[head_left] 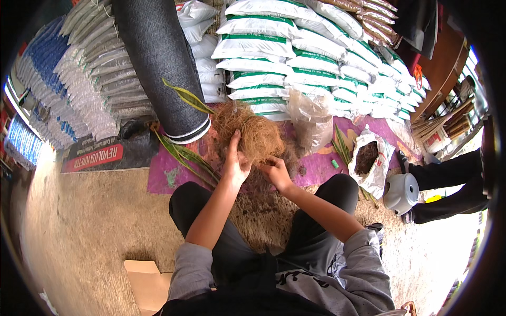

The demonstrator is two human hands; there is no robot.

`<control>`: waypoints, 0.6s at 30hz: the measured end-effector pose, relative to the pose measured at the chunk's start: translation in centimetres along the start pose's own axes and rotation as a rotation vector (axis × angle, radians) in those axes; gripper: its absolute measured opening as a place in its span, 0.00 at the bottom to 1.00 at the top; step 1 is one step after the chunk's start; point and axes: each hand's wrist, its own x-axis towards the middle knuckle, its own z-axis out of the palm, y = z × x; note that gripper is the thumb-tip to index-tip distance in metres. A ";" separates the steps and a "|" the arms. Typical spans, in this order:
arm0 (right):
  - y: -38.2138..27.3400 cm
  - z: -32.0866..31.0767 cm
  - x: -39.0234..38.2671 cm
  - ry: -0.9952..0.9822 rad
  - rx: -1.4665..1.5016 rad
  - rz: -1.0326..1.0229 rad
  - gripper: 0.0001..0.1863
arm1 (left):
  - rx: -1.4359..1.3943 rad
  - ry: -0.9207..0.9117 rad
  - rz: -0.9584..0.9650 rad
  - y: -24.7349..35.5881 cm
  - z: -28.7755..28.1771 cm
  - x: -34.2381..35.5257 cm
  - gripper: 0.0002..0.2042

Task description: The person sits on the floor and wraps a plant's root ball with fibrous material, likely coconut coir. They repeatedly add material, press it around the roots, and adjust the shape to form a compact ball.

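A shaggy ball of brown coconut fibre [247,131] is between my hands, above the purple cloth. My left hand [237,163] grips its near left side, with one finger stretched up along the strands. At the lower right edge of the ball, my right hand [276,173] pinches some strands. A yellow-edged sansevieria leaf [188,98] sticks out to the upper left from behind the fibre. More long sansevieria leaves [184,152] lie on the cloth to the left. Dark loose soil [258,184] is scattered below my hands. Whatever the fibre wraps, if anything, is hidden.
A dark roll of netting [163,63] stands just beyond the leaves. Stacked white and green sacks [255,47] form the back. On the purple cloth [163,176] are a clear bag [311,121] and an open white sack [377,176]. A person's legs [448,184] and grey stool [401,192] are right.
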 end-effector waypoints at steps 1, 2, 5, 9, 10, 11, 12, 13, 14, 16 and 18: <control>0.5 0.4 -0.2 -0.007 -0.031 -0.091 0.03 | -0.004 -0.025 -0.006 0.0 0.0 0.0 0.29; 0.7 0.4 -0.4 -0.022 -0.063 -0.115 0.03 | 0.005 -0.006 0.034 -0.1 0.1 0.1 0.29; 0.8 0.4 -1.1 -0.062 -0.140 -0.211 0.04 | 0.035 0.068 0.140 -0.2 0.1 0.8 0.27; 0.3 -0.3 -2.7 -0.102 -0.236 -0.267 0.04 | 0.129 0.207 0.275 0.2 -0.4 1.6 0.28; 0.1 -0.4 -3.2 -0.104 -0.293 -0.335 0.04 | 0.165 0.243 0.320 0.4 0.1 1.4 0.30; -0.1 -0.5 -3.7 -0.106 -0.351 -0.404 0.03 | 0.157 0.275 0.344 0.3 0.2 1.5 0.30; -0.6 -0.6 -4.3 -0.129 -0.384 -0.394 0.03 | 0.148 0.307 0.368 0.3 0.3 1.6 0.31; -1.2 -0.7 -5.0 -0.153 -0.416 -0.385 0.03 | 0.158 0.325 0.423 0.0 0.0 2.1 0.31; -1.5 -0.7 -5.4 -0.178 -0.447 -0.376 0.02 | 0.168 0.342 0.477 -0.1 -0.2 2.4 0.31; -1.6 -0.4 -5.9 -0.235 -0.491 -0.434 0.02 | 0.125 0.366 0.500 -0.5 -0.5 2.6 0.34; -1.5 -0.4 -6.1 -0.265 -0.527 -0.480 0.02 | 0.128 0.378 0.512 -0.8 -0.6 2.8 0.35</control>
